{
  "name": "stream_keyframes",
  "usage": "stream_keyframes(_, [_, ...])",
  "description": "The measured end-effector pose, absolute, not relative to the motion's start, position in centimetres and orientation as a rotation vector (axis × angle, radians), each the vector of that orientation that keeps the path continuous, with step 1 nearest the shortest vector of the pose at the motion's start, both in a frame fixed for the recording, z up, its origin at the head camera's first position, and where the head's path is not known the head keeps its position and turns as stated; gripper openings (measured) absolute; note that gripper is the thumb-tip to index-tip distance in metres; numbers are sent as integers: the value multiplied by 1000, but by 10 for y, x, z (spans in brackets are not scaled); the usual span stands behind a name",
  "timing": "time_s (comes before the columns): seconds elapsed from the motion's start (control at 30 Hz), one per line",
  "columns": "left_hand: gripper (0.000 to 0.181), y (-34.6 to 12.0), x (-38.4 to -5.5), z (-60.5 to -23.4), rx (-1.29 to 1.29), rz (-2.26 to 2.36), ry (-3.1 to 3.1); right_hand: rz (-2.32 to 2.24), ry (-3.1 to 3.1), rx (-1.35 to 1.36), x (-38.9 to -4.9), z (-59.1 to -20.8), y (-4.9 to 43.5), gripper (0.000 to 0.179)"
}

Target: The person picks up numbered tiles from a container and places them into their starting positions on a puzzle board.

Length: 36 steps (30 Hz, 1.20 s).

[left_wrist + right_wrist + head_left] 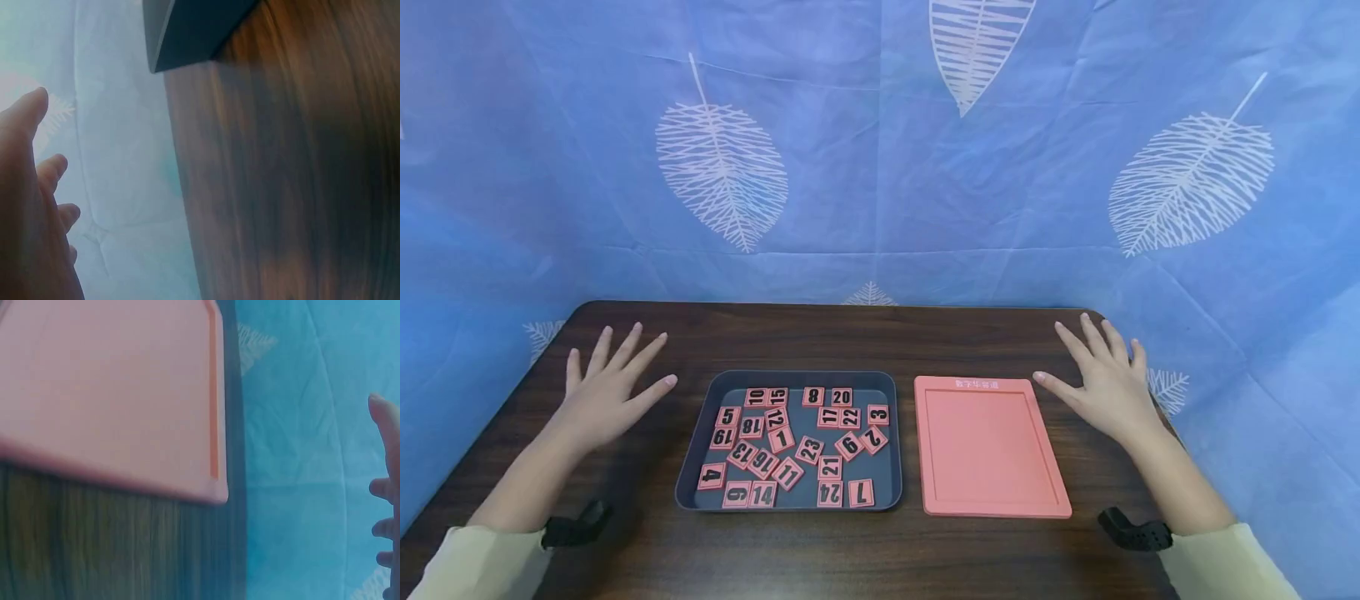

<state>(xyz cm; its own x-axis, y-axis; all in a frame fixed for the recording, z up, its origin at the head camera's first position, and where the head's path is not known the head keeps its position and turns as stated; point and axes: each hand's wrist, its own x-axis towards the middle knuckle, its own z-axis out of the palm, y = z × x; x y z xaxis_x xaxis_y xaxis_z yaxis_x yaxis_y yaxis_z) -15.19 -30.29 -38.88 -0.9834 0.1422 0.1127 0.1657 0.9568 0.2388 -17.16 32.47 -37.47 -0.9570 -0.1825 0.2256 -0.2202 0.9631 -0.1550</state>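
My left hand (pixel 606 396), fingers spread and straight, is held left of a dark grey tray (pixel 688 467) and holds nothing. Inside the tray lie several pink number tiles with black digits, such as the 23 tile (pixel 809 450) and the 7 tile (pixel 861 492), turned at various angles. To the tray's right lies a square pink puzzle frame (pixel 992 446) with a raised rim, white lettering along its far edge and no tiles in it. On the frame's right side my right hand (pixel 1108 392) is spread out too, touching neither frame nor tiles.
The dark wood-grain table (pixel 880 554) has rounded far corners. Behind it hangs a blue cloth (pixel 880 167) with white leaf prints. A black strap (pixel 577 525) circles the left wrist, and another black strap (pixel 1135 531) the right.
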Motion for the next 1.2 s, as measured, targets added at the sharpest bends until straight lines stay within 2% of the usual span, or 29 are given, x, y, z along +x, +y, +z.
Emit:
stream_keyframes(0.47, [73,-290,-137,-401,-395,-658,-2900,394,-2691,500,-151,-371,270,81])
stream_keyframes(1.2, [61,-283,-124,-448,-446,-1588,-2808,739,-2530,792,-133,-387,181,67])
